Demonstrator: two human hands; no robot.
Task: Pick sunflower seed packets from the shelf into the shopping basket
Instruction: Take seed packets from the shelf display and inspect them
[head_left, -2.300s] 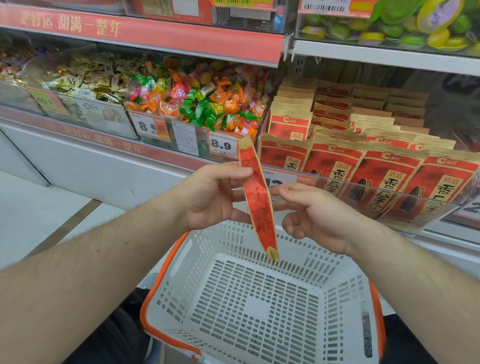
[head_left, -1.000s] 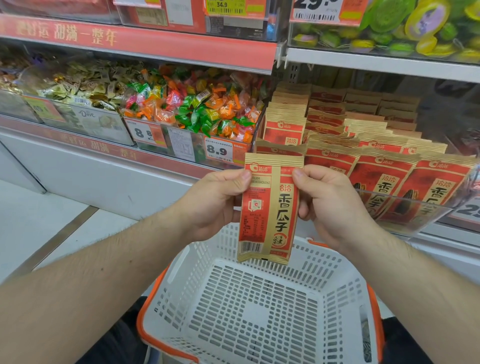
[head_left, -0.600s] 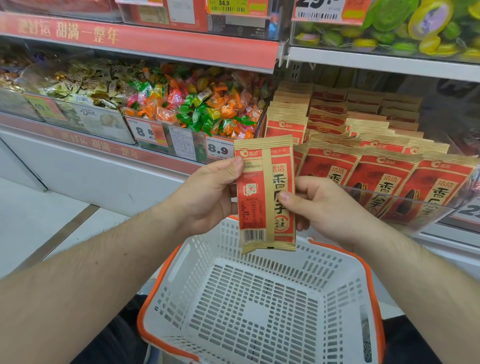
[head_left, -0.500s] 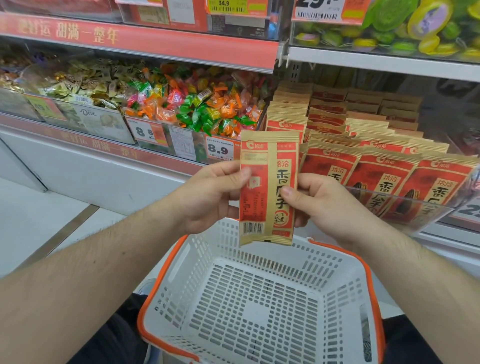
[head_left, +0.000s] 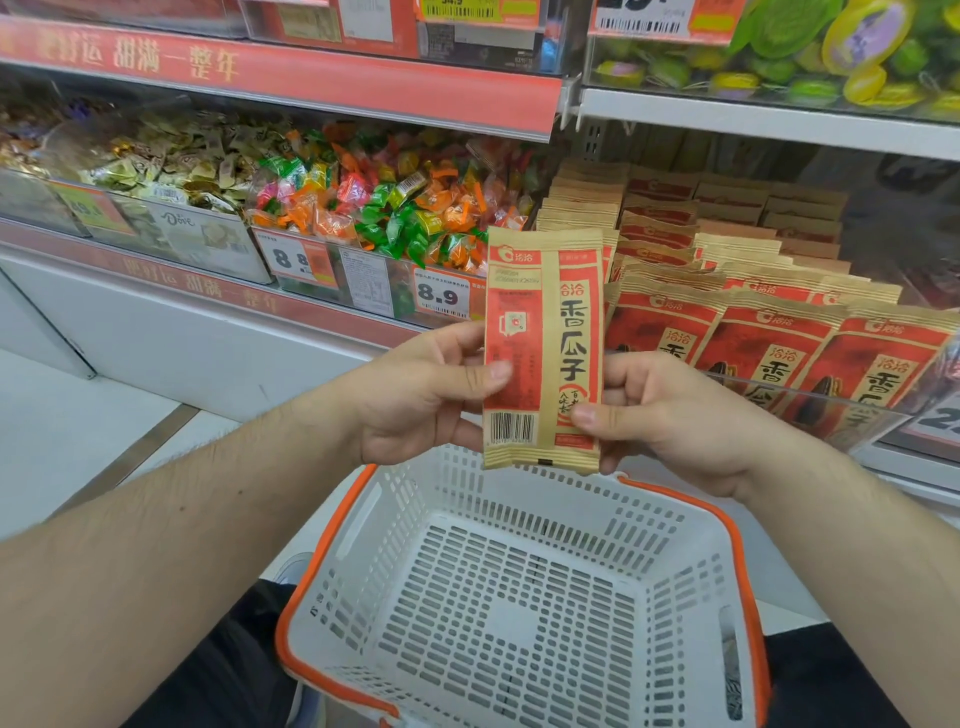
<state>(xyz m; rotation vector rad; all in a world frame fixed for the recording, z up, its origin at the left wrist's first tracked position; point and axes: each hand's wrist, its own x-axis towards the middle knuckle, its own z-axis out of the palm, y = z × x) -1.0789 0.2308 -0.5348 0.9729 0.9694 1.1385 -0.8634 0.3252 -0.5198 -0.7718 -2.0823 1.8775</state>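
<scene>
Head view: both hands pinch one sunflower seed packet (head_left: 543, 348) upright above the shopping basket (head_left: 519, 613); the left hand (head_left: 421, 395) holds its 9 o'clock edge, the right hand (head_left: 670, 415) its 3 o'clock edge. Risk, as I judge it: the slick, flat foil-and-paper pouch could slip from these thumb pinches, or catch the basket's 12 o'clock rim and fall outside. Stocked packets (head_left: 769, 343) stand at 2 o'clock. The basket is rigid white lattice plastic with orange trim.

Matt kraft-paper seed packet (head_left: 543, 348) with glossy red panels, over a perforated white plastic basket (head_left: 519, 613) with a smooth orange rim; candies (head_left: 384, 208) gleam in shiny wrappers.
</scene>
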